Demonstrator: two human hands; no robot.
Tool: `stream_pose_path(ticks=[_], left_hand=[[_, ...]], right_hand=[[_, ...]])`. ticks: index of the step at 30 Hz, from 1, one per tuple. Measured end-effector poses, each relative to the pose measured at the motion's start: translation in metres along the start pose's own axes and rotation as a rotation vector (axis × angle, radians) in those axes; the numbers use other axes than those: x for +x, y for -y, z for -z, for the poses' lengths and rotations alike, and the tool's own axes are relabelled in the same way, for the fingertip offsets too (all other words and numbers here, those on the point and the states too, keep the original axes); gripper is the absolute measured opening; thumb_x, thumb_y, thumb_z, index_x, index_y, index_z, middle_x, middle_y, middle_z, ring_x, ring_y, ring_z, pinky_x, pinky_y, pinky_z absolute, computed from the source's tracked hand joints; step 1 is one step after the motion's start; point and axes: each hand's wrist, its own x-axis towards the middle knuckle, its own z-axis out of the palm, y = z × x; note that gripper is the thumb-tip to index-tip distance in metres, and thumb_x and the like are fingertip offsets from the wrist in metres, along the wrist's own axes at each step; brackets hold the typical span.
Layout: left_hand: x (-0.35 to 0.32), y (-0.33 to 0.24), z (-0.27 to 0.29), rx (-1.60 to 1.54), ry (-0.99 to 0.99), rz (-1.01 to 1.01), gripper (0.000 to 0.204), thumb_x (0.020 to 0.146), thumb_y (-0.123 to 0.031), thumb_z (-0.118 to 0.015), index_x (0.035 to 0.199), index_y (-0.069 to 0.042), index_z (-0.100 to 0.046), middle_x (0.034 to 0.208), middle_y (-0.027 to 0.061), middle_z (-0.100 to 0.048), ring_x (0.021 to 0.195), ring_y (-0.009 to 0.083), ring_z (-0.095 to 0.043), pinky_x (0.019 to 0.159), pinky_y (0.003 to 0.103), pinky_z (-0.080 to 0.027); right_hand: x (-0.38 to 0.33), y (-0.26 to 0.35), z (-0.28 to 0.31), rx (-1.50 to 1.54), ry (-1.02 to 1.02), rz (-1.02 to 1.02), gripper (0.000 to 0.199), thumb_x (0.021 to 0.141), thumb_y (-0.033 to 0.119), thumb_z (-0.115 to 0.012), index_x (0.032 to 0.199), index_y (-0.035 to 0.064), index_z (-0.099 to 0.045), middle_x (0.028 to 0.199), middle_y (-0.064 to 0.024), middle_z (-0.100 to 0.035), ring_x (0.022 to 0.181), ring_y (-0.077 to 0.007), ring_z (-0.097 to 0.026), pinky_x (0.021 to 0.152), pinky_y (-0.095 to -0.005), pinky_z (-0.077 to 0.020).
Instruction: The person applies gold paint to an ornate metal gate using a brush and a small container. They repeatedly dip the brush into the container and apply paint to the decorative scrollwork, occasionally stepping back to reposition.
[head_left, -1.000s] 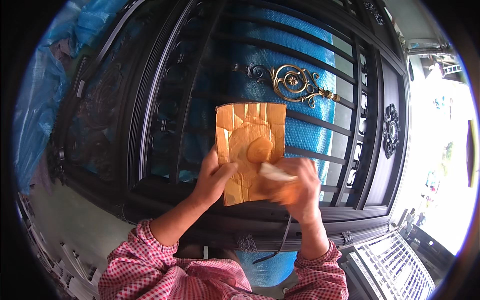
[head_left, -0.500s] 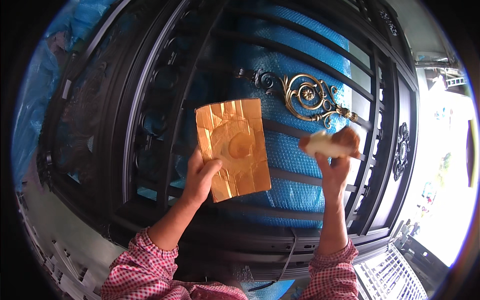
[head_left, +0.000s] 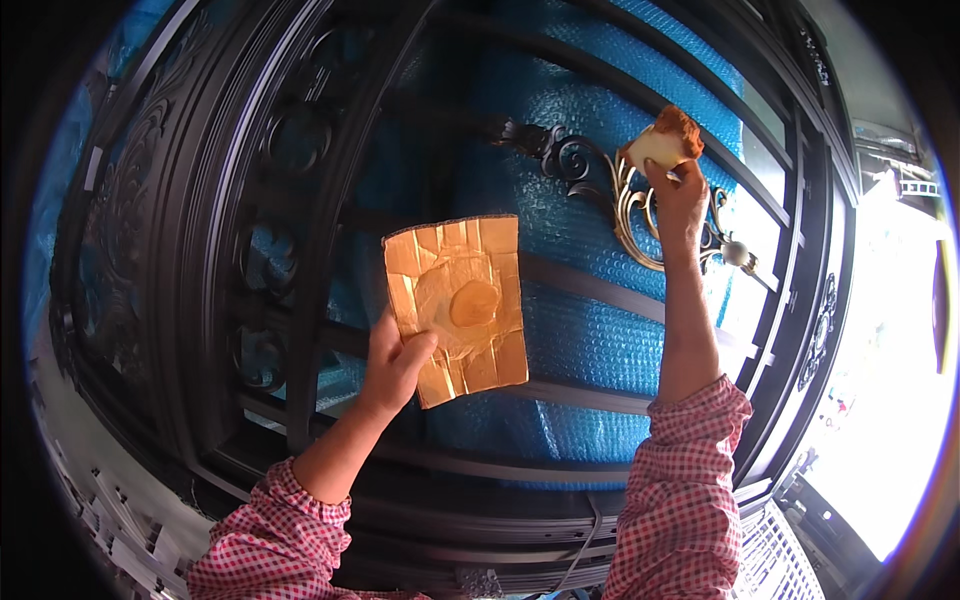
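My left hand (head_left: 397, 362) grips the lower left edge of a gold-coated piece of cardboard (head_left: 500, 350), thumb on its face. A round wet-looking patch of gold paint (head_left: 474, 303) lies near its middle. My right hand (head_left: 682, 205) is raised and pinches a pale sponge (head_left: 658, 150) with a reddish-brown, stained end. That sponge is at the upper part of a scrolled metal ornament (head_left: 628, 225), partly gold, fixed among the bars of a dark metal gate. The hand and sponge hide part of the ornament; whether they touch it I cannot tell.
The dark gate (head_left: 215, 300) fills most of the view, with horizontal bars and black scrollwork (head_left: 265, 255) on the left. Blue bubble wrap (head_left: 590, 335) hangs behind the bars. A white grid (head_left: 775, 560) lies at lower right, beside a bright opening.
My right hand has moved up and away with the sponge, onto the line of sight to the ornament. The cardboard has shifted slightly left and down in view.
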Motion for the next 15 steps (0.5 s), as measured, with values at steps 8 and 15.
stream_pose_path(ticks=[8, 15], left_hand=[[0.001, -0.005, -0.001, -0.037, -0.054, 0.026, 0.042, 0.077, -0.003, -0.046, 0.117, 0.004, -0.037, 0.105, 0.0083, -0.051, 0.094, 0.0107, -0.048, 0.083, 0.027, -0.04], [0.002, -0.002, 0.002, -0.079, -0.056, 0.09, 0.04, 0.076, -0.004, -0.046, 0.114, 0.004, -0.04, 0.104, 0.0078, -0.052, 0.092, 0.0103, -0.049, 0.082, 0.026, -0.04]], right_hand=[[-0.014, -0.003, 0.002, -0.125, 0.033, 0.052, 0.028, 0.077, 0.015, -0.061, 0.102, 0.0036, -0.057, 0.091, -0.0131, -0.063, 0.088, -0.0234, -0.061, 0.077, -0.0342, -0.0467], [0.0, 0.009, -0.015, -0.116, 0.095, 0.109, 0.027, 0.074, 0.016, -0.064, 0.096, 0.0013, -0.057, 0.088, -0.0149, -0.062, 0.082, -0.0275, -0.061, 0.074, -0.0357, -0.0461]])
